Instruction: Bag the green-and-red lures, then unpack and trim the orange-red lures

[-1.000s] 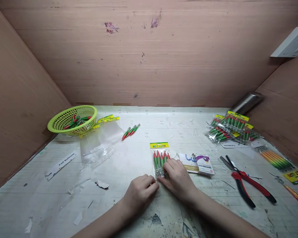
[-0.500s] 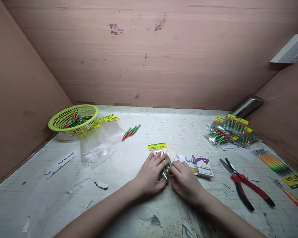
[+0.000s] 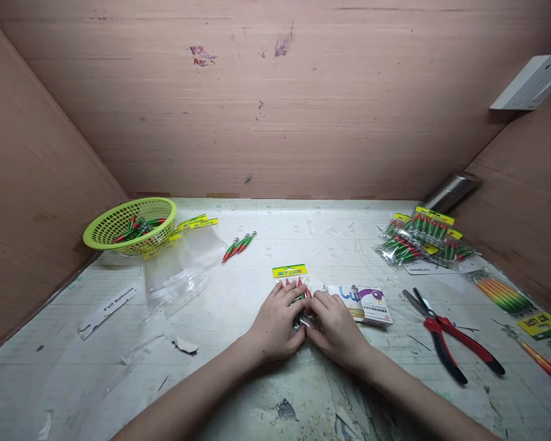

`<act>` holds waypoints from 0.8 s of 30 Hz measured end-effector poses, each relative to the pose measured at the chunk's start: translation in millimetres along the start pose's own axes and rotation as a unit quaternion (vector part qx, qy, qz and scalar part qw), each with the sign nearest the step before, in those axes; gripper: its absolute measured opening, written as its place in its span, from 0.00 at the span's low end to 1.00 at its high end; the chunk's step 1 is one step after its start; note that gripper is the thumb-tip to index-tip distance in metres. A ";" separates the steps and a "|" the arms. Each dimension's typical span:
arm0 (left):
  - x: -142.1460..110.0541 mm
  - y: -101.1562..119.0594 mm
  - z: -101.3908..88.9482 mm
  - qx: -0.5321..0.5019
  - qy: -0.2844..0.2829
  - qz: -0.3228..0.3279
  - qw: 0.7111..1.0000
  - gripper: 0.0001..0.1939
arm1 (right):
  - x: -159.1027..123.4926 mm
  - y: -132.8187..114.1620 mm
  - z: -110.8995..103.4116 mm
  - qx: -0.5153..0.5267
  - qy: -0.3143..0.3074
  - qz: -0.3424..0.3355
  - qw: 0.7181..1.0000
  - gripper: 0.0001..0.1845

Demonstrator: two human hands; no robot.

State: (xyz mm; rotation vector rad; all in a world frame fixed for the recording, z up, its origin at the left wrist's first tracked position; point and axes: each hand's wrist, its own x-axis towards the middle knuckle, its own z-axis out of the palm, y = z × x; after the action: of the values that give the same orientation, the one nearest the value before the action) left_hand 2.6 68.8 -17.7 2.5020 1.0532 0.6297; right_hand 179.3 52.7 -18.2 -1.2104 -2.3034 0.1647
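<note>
A clear packet of fishing lures (image 3: 290, 271) with a yellow "BCT LURE" header lies flat on the table, its green and red lures partly hidden under my fingers. My left hand (image 3: 279, 321) presses on it from the left, fingers over the lures and thumb at the lower end. From the right, my right hand (image 3: 334, 324) grips the packet's lower edge, its thumb close to the left thumb. Beyond the packet lie several loose green and red lures (image 3: 239, 247). Right beside my right hand is a small white and purple box (image 3: 371, 304).
A yellow-green basket (image 3: 90, 237) of lures and empty clear bags (image 3: 179, 269) are at left. Filled lure packets (image 3: 422, 239) pile up at right, near a metal cylinder (image 3: 452, 190). Red-handled pliers (image 3: 445, 337) and an orange-green lure pack (image 3: 505, 294) lie nearer.
My right hand has shifted slightly left onto the packet's lower end, its fingers now meeting my left hand. The left hand stays on the packet. The view has moved slightly.
</note>
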 end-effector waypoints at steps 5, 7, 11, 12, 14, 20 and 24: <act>0.7 1.2 1.6 0.001 0.008 -0.007 1.000 0.23 | 0.2 -1.9 5.6 0.005 0.004 0.048 0.999 0.07; 1.0 2.2 2.1 0.002 0.012 -0.011 1.000 0.22 | 1.2 -1.8 7.2 0.003 0.008 0.054 0.998 0.07; 1.4 3.7 1.6 -0.004 0.016 -0.015 1.000 0.25 | 3.7 -2.3 6.6 -0.012 0.017 0.039 0.999 0.06; 1.4 3.8 1.1 -0.004 0.014 -0.017 1.000 0.25 | 3.3 -3.3 5.0 -0.018 0.023 0.031 0.999 0.07; 1.4 3.6 -0.4 -0.005 0.006 -0.023 1.000 0.27 | 0.2 -6.6 -0.1 -0.028 0.036 0.014 0.999 0.06; 4.6 -3.2 -4.5 -0.003 -0.030 -0.021 0.999 0.36 | -19.8 -15.1 -15.1 -0.092 0.090 -0.103 0.986 0.11; 6.2 -5.0 -2.3 0.030 -0.030 -0.001 0.999 0.34 | -21.5 -18.0 -11.9 -0.184 0.160 -0.138 0.960 0.12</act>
State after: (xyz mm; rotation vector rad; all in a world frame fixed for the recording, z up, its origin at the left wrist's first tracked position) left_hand 2.3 77.1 -16.5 2.5543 1.0673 0.5255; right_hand 182.0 23.4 -10.3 -0.9757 -2.2347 -0.5435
